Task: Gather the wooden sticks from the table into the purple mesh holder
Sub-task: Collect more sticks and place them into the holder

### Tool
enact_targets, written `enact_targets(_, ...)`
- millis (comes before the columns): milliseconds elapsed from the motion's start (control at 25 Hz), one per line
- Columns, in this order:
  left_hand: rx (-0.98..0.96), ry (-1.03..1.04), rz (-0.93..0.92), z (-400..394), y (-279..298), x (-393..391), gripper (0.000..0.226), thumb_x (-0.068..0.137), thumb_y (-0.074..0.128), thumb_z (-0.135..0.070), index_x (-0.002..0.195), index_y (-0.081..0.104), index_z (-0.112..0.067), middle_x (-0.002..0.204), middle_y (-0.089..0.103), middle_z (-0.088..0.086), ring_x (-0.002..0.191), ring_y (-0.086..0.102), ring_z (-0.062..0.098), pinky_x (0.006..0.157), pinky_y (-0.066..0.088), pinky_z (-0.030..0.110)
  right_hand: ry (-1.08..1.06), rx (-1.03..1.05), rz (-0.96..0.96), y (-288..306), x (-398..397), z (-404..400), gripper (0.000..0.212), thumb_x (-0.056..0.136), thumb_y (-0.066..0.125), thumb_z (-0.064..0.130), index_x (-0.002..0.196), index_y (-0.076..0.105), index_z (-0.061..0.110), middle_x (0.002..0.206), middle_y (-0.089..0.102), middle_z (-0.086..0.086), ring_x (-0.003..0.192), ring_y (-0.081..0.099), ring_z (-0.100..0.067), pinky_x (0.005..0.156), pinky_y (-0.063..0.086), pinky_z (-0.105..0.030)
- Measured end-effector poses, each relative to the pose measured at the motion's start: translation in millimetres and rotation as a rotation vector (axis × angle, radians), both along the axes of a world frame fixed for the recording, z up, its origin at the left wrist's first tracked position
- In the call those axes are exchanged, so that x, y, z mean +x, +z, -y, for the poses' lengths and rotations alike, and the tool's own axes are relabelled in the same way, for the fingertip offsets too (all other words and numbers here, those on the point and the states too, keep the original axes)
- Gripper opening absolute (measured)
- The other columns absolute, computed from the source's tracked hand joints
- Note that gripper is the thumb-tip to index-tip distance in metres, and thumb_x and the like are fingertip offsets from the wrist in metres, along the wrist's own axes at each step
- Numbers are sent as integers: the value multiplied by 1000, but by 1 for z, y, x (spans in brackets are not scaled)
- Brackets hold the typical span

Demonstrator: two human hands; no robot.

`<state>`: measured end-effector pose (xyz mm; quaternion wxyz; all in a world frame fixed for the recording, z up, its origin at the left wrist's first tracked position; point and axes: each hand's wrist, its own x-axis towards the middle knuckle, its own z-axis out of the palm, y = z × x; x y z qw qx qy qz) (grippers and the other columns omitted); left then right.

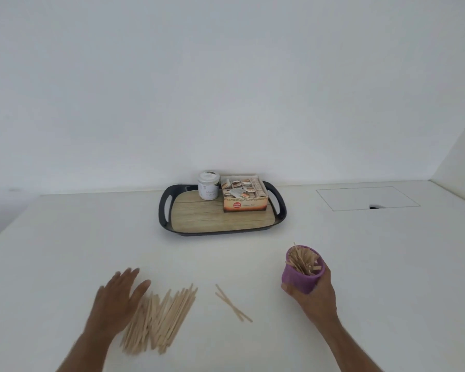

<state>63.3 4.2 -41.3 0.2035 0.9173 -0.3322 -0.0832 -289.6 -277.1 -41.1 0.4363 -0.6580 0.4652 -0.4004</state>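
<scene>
A purple mesh holder (301,279) stands tilted toward me at the right, with several wooden sticks (302,260) poking out of its mouth. My right hand (316,296) grips it from below and behind. A loose pile of wooden sticks (164,315) lies fanned on the white table (65,237) at the lower left. My left hand (116,299) hovers flat and open over the pile's left edge, fingers straight, slightly blurred. Two crossed sticks (232,303) lie apart between the pile and the holder.
At the back of the table sits a dark tray (164,210) with a wood-look floor, bearing a white jar (208,185) and an open box of sachets (244,194). A rectangular cable hatch (367,198) is set into the table at the back right. A white wall rises behind.
</scene>
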Motion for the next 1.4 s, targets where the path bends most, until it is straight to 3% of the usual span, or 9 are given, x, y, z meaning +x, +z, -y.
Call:
enact_targets(280,66,-4,86,-46,-22,0,54,104,24,-39,157,11,-35,167,9,-7,155,3,14,125,4,45,-96,-26,9,4,14,-8,83,50,97,24,115,47,38,103,61,21,96,63,-13,75,48,-26)
enact_targets(520,33,26,122,-45,-25,0,53,103,29,-39,155,21,-38,165,18,-9,154,11,13,125,7,44,-264,-50,112,20,26,-16,85,50,97,31,120,48,34,106,62,13,98,64,-16,80,47,-28)
enact_targets(640,36,35,124,-44,-24,-1,52,102,33,-39,154,25,-38,164,22,-9,154,14,14,125,9,45,-208,-152,3,19,26,-17,86,48,96,37,120,49,34,107,62,18,95,62,-6,79,47,-23)
enact_targets(760,33,36,117,-44,-22,-2,53,102,35,-38,154,27,-38,164,24,-8,153,16,15,125,8,45,-296,-114,52,24,26,-17,88,47,94,41,121,46,35,109,62,12,101,63,-17,81,49,-29)
enact_targets(920,39,37,117,-43,-17,-4,53,102,34,-39,154,26,-38,164,21,-8,154,14,14,125,8,45,-205,-213,-70,23,23,-16,90,44,93,46,121,46,39,110,61,24,99,61,2,82,45,-17)
enact_targets(1040,24,44,114,-43,-14,-7,53,102,34,-38,154,25,-38,164,20,-8,154,13,13,125,7,44,-262,-200,-30,26,23,-14,88,40,88,54,115,46,37,105,62,16,95,64,-13,78,47,-25)
enact_targets(1160,29,45,114,-43,-11,-7,53,102,33,-38,155,24,-38,165,20,-9,154,12,13,125,6,43,-193,-252,-110,22,22,-12,88,42,91,49,117,46,39,107,61,23,95,61,-1,76,45,-12)
enact_targets(1280,23,49,109,-42,-9,-10,53,102,32,-38,155,23,-38,165,18,-10,154,11,12,125,5,42,-224,-232,-72,27,21,-13,85,39,84,60,110,41,43,102,62,19,94,65,-13,71,44,-19)
enact_targets(1400,24,49,109,-42,-7,-9,53,102,33,-38,154,25,-38,165,19,-10,154,11,12,125,6,43,-77,-306,-219,22,20,-12,91,43,90,51,121,46,37,110,62,17,96,62,-6,78,47,-22)
